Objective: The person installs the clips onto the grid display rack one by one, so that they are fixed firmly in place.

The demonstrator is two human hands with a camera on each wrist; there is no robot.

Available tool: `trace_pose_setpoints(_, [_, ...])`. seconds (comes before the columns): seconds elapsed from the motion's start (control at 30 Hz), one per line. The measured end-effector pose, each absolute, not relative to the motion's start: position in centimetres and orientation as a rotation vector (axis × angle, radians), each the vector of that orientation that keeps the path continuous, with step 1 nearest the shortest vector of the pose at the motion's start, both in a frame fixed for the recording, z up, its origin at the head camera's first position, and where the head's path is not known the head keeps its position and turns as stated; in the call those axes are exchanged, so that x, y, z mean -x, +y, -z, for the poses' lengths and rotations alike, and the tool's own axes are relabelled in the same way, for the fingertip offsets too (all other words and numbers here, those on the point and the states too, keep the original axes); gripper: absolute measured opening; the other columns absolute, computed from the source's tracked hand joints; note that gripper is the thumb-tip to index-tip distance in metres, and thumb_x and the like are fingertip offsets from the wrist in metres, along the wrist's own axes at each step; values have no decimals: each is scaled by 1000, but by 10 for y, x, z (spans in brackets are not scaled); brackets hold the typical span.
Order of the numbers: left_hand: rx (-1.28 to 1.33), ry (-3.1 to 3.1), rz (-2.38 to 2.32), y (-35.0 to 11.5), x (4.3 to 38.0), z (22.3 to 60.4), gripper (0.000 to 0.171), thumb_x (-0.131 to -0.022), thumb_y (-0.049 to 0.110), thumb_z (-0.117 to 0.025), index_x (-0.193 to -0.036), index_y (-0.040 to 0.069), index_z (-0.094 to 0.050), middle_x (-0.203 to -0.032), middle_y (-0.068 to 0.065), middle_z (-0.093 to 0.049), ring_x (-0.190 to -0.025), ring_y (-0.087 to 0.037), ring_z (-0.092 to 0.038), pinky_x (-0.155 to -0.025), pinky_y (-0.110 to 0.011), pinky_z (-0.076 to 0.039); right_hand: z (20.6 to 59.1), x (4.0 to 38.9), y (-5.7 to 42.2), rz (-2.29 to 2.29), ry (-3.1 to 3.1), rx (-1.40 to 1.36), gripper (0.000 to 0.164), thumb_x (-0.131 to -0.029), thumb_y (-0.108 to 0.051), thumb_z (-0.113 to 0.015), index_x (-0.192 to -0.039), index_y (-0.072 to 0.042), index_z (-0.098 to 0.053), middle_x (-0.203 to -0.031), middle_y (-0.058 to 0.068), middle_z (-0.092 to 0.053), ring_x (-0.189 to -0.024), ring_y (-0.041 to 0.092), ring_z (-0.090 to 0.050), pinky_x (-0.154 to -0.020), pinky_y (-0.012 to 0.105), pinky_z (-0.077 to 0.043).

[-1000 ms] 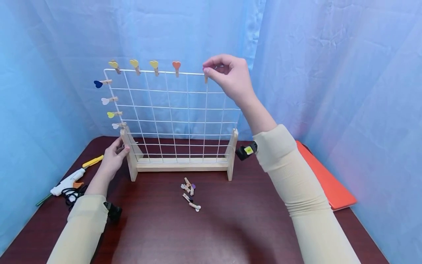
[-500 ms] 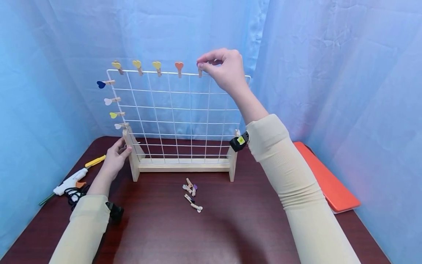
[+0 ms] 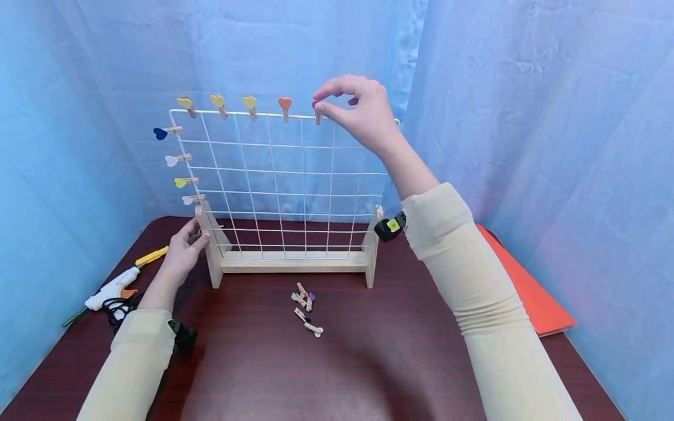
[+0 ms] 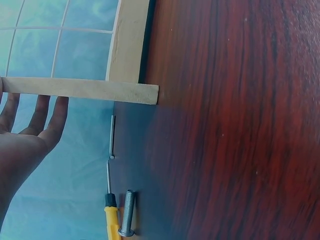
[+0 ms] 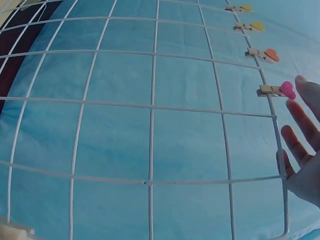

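Left grip [image 3: 183, 251] holds stand [image 3: 293, 266]; right grip [image 3: 363, 111] parted beside top-edge pink clip [image 5: 276, 90], room above

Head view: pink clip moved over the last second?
Yes: the pink clip went left along the top wire, closer to the orange clip.

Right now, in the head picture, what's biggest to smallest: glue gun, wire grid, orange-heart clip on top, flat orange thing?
1. Wire grid
2. Flat orange thing, partly hidden by the right sleeve
3. Glue gun
4. Orange-heart clip
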State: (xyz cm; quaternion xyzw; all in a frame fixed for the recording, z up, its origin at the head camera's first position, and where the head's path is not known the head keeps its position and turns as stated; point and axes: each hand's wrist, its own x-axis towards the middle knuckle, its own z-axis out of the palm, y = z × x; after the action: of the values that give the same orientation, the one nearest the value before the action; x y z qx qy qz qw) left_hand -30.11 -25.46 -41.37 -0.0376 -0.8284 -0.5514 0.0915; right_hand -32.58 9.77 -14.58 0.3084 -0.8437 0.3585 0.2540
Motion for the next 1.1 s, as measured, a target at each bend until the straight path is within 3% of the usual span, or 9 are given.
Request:
trace_pose_setpoints(0.13, [102, -2463, 1641, -255, 301, 414, 62, -92, 32, -43, -143, 15, -15, -145, -16, -22, -128, -39, -26, -97, -54, -30, 151, 304, 101, -1040, -2218, -928, 23, -81, -26, -65, -102, -17, -67, -107, -8, -63, -103, 3, -46, -84, 26, -39])
trace_pose_setpoints(0.33, [107, -2458, 1639, -255, 301, 416, 61, -92, 33, -43, -144, 17, -15, -145, -15, -23, -128, -39, -27, -96, -54, -32, 189, 272, 102, -1090, -2110, -1162, 32, -77, -7, -69, -108, -1, -61, -103, 11, -64, -94, 18, -53, -80, 32, -44])
trace_pose_setpoints(0.47, [104, -2454, 1649, -255, 301, 416, 61, -92, 32, -43, -144, 19, -14, -145, -14, -22, -128, -38, -28, -95, -54, -33, 244, 280, 107, -1046, -2145, -1310, 37, -76, -15, -70, -111, -6, -61, -100, 4, -65, -92, 14, -55, -76, 30, -46])
trace_pose_setpoints(0.57, [93, -2455, 1649, -255, 302, 416, 61, -92, 33, -43, -144, 21, -14, -146, -14, -22, -128, -38, -28, -95, -53, -33, 293, 284, 112, -997, -2278, -1360, 40, -77, -29, -69, -113, -15, -60, -104, -5, -63, -94, 8, -55, -78, 26, -47])
trace_pose_setpoints(0.67, [94, -2456, 1646, -255, 302, 416, 61, -91, 33, -43, -144, 21, -14, -146, -14, -22, -128, -38, -28, -96, -53, -33, 336, 276, 116, -1002, -2439, -1354, 41, -77, -35, -68, -114, -20, -60, -104, -8, -63, -93, 8, -56, -78, 29, -48])
trace_pose_setpoints(0.9, [113, -2461, 1622, -257, 303, 417, 61, -92, 32, -43, -144, 20, -14, -146, -14, -21, -128, -39, -27, -95, -54, -32, 423, 257, 119, -1062, -2557, -1469, 36, -74, -23, -72, -108, -16, -63, -96, -5, -65, -88, 11, -58, -77, 25, -47])
trace_pose_setpoints(1.1, [115, -2461, 1614, -257, 305, 418, 60, -92, 31, -42, -144, 19, -14, -145, -15, -22, -128, -39, -28, -95, -54, -32, 462, 252, 118, -964, -2591, -1590, 31, -72, -27, -74, -100, -18, -64, -87, -7, -61, -81, 7, -53, -69, 19, -46])
